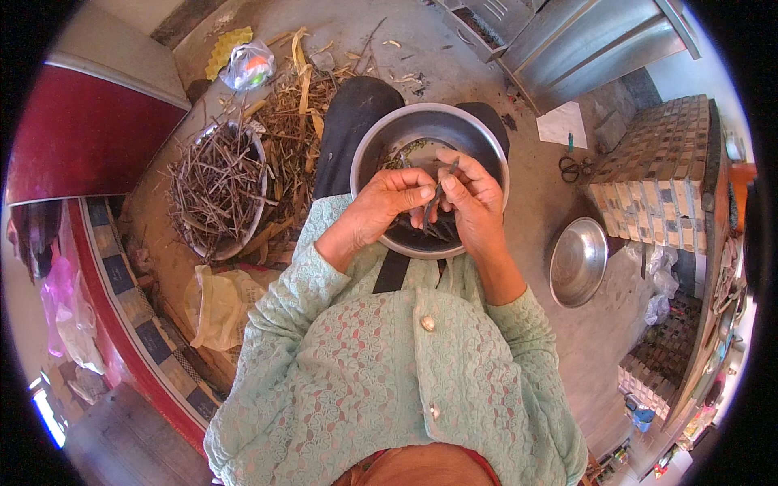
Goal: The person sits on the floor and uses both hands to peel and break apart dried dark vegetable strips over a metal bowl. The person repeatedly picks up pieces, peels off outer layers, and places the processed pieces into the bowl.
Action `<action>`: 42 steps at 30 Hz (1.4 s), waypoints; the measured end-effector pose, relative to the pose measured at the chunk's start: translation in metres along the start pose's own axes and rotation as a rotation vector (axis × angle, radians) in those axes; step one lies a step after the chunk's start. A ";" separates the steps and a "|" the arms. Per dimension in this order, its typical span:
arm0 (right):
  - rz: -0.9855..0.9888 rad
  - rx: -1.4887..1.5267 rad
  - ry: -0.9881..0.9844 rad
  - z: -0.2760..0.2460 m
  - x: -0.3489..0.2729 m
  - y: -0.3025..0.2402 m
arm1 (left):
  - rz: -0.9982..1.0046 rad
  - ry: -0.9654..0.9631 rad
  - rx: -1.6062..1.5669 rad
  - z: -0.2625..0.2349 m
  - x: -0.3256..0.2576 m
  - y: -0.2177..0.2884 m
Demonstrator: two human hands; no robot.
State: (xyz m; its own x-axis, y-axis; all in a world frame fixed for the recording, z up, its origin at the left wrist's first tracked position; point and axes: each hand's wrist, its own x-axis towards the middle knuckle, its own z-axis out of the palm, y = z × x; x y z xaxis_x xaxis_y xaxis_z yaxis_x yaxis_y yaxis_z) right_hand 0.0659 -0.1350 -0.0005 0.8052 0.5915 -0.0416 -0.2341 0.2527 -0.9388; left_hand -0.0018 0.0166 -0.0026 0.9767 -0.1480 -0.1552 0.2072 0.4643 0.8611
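Observation:
A metal basin (pixel 431 108) rests on my lap between my dark-trousered knees. Over it, my left hand (pixel 389 201) and my right hand (pixel 474 196) meet, both closed around a thin dark dry pod (pixel 436 196). Fingertips of both hands pinch it, hiding part of its length. Below them, more dark pods (pixel 438 230) lie in the basin's near side. Small greenish bits (pixel 415 148) are scattered along its far side; they are too small to name surely.
At the left stands a tub heaped with twigs (pixel 217 186), beside dry stalks (pixel 296 121) on the floor. An empty metal bowl (pixel 579 262) sits to the right, near scissors (pixel 570 168) and a brick-patterned tiled stove (pixel 652 178). A plastic bag (pixel 248 66) lies beyond the twigs.

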 end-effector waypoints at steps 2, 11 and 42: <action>0.015 0.013 -0.007 0.002 0.001 -0.004 | 0.042 0.043 0.076 0.000 0.000 -0.003; 0.053 0.001 0.021 0.004 0.002 -0.004 | 0.135 0.160 0.209 0.010 -0.003 -0.008; 0.022 -0.206 0.057 -0.001 0.003 0.002 | 0.083 0.322 0.153 0.006 0.000 -0.017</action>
State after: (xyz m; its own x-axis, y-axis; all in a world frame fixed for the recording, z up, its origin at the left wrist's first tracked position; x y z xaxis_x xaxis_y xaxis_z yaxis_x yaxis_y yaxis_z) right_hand 0.0685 -0.1340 -0.0030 0.8321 0.5492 -0.0769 -0.1408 0.0751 -0.9872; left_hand -0.0061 0.0031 -0.0143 0.9624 0.1784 -0.2047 0.1391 0.3235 0.9360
